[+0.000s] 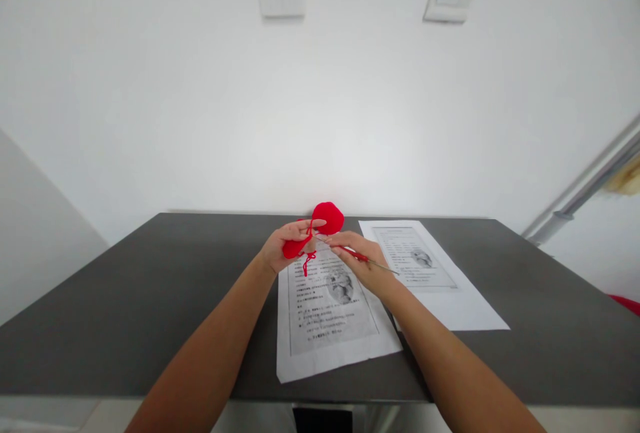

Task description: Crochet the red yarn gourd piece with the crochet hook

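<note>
My left hand (280,246) is closed around a small piece of red crochet work (296,248), with a strand of red yarn running over its fingers. A loose red tail dangles below the piece. Between the fingers of my right hand (367,260) is a crochet hook (356,254) with a red grip and metal ends; its tip points left and meets the yarn by my left fingers. Just behind both hands sits a ball of red yarn (328,217). My fingers partly hide the crochet piece.
Two printed sheets lie on the dark table (200,286): a near sheet (330,360) under my hands and a right sheet (465,306). The white wall (320,120) rises at the table's far edge. A grey metal pole (590,193) slants at the right.
</note>
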### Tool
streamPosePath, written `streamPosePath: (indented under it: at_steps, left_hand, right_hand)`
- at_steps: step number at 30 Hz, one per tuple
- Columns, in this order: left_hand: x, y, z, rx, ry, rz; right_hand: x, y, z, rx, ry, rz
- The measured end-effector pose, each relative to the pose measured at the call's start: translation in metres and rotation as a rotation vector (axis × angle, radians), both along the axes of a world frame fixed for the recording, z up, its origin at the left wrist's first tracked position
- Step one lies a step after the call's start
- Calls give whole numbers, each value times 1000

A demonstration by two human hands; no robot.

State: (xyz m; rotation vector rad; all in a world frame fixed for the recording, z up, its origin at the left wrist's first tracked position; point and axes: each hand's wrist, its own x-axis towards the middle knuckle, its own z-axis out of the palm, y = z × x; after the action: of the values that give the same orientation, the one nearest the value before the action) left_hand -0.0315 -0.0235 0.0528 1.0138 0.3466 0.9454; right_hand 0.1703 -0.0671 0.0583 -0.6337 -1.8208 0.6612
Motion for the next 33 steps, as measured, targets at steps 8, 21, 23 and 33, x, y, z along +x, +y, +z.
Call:
streamPosePath:
  at_steps: [8,21,23,33]
  left_hand:
    - [-1,-2,3,-18,54,-18]
    - [-3,-1,3,22,84,-47]
    - [-3,-2,4,24,121,-39]
    - [-2,-3,5,24,102,-65]
  right_hand:
    - [-5,1,-3,-259,236,-3]
    - [-4,2,-4,-307,285,52]
    - [-5,4,-6,-319,324,44]
    - [-3,3,-3,-317,307,40]
